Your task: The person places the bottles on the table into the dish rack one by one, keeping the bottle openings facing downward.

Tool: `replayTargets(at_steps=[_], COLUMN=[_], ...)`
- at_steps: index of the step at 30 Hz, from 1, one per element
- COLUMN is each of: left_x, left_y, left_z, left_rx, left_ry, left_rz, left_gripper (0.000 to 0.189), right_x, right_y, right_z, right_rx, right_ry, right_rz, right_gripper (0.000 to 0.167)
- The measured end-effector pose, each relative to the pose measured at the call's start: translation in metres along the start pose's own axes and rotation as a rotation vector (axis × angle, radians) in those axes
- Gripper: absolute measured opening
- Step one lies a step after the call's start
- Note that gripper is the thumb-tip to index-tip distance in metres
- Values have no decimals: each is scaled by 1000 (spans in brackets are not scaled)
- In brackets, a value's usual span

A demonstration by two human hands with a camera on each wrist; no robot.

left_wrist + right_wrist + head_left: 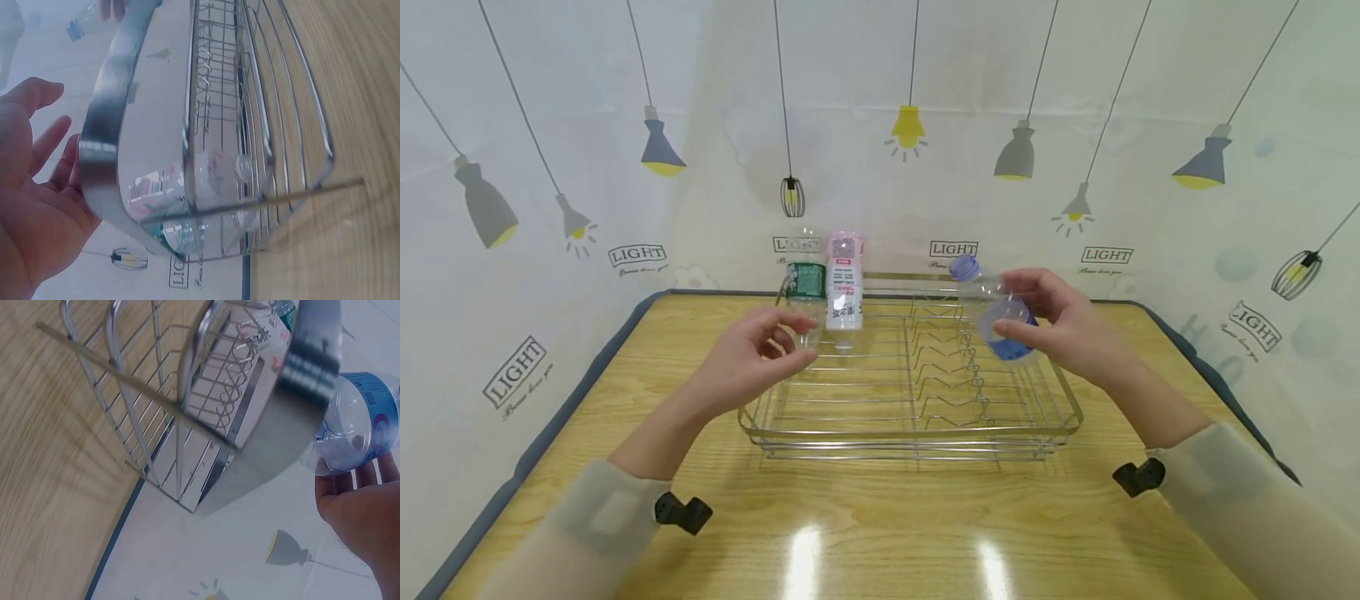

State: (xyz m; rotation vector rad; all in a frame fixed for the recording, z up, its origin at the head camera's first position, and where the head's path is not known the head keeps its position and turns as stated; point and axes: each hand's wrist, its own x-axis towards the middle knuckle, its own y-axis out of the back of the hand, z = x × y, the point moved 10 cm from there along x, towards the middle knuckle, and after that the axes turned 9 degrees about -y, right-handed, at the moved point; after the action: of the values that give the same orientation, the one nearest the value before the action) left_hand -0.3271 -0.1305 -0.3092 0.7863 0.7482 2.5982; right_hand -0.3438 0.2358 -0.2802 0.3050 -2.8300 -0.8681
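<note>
My right hand (1067, 325) holds a clear plastic bottle (1011, 346) with a blue label, tilted over the right side of the wire dish rack (917, 433), its blue cap pointing up and left. The right wrist view shows fingers against the label of this bottle (369, 422). My left hand (748, 354) hovers at the rack's left side, fingers apart and loosely bent, holding nothing. Just beyond it, a clear bottle with a green label (806, 282) stands in the rack. Beside that one is a pink and white bottle (845, 283), neck down.
A row of wavy wire dividers (951, 367) runs through the rack's right half. The rack stands on a wooden table (880, 517). Behind it hangs a pale cloth (865, 67) printed with lamps. Dark wrist cameras (683, 512) sit on both sleeves.
</note>
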Motion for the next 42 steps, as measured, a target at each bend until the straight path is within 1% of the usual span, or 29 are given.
replayTargets(at_steps=[4, 9, 14, 17, 20, 23, 27, 30, 35, 38, 42], left_x=[13, 28, 39, 44, 47, 50, 52, 52, 51, 51, 52], left_y=[-14, -31, -46, -54, -60, -68, -80, -88, -99, -102, -102], left_z=[9, 17, 24, 28, 33, 36, 39, 40, 43, 45, 47], left_rx=[-46, -86, -132, -138, -140, -184, -241, -256, -241, -205, -170], left_ry=[-22, -30, -34, -33, -36, -30, -6, 5, -13, -34, -63], left_rz=[-35, -75, -105, -120, -136, -160, -193, -219, -251, -249, -234], left_gripper=[38, 45, 52, 55, 59, 62, 63, 65, 69, 70, 67], right_x=[-2, -4, -6, -7, -7, -8, -9, -8, -6, -6, -5], right_y=[-11, -22, -32, -37, -41, -45, -51, -55, -61, -65, -66], right_z=[-8, -15, -19, -21, -24, -27, -31, -33, -35, -37, -37], right_rx=[-17, -60, -109, -126, -136, -154, -167, -169, -185, -180, -171], right_ry=[12, 32, 57, 89, 129, 160, 190, 203, 201, 213, 236], right_rz=[-34, -57, -76, -79, -78, -86, -107, -118, -123, -128, -125], right_gripper=[60, 61, 62, 61, 60, 60, 61, 64, 71, 72, 70])
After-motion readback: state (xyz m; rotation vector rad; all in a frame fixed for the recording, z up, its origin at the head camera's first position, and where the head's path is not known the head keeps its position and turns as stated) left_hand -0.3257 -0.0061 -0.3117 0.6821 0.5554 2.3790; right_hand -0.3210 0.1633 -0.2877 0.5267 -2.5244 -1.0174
